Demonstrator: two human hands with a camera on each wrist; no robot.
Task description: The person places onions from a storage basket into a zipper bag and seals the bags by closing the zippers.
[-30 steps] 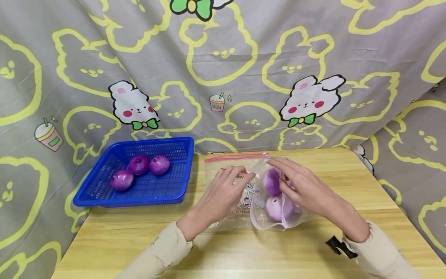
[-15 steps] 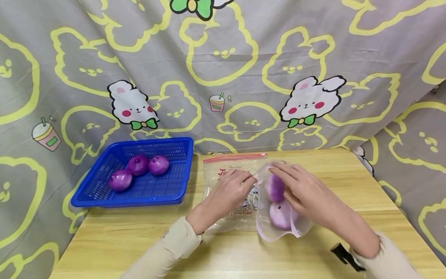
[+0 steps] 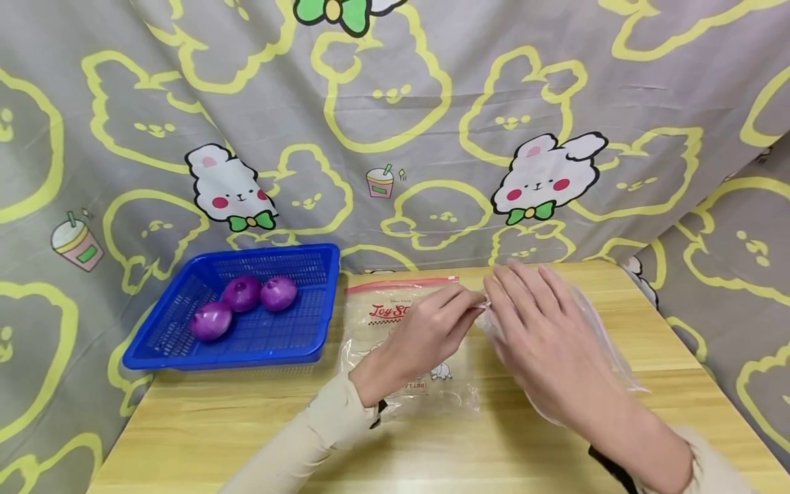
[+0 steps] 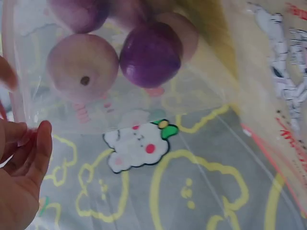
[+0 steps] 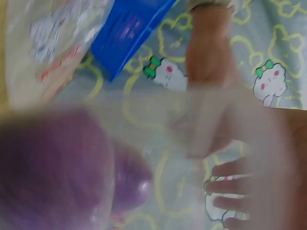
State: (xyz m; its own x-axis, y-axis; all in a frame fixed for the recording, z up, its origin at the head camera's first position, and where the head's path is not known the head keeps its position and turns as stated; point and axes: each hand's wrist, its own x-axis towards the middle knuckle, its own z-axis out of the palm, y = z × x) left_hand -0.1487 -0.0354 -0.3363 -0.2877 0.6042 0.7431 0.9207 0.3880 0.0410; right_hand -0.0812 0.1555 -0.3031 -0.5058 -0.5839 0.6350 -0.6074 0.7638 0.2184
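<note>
A clear plastic zip bag [image 3: 607,336] is lifted off the table on the right. Several purple onions [image 4: 151,55] lie inside it, seen in the left wrist view; in the head view my right hand hides them. My left hand [image 3: 426,333] pinches the bag's upper edge between thumb and fingers. Straight fingers extend from my right hand [image 3: 549,336] across the bag near that pinched edge. In the right wrist view those fingers [image 5: 232,187] are spread, partly behind blurred film.
A printed zip bag [image 3: 382,296] with a red slider strip lies flat on the table [image 3: 457,446], under and beside my left hand. At the left stands a blue basket [image 3: 265,353] holding three purple onions [image 3: 243,293]. A patterned curtain [image 3: 413,233] hangs behind.
The onion bag has been raised and turned, so its onions no longer show in the head view. My left hand has moved right to its edge; my right fingers have straightened over it.
</note>
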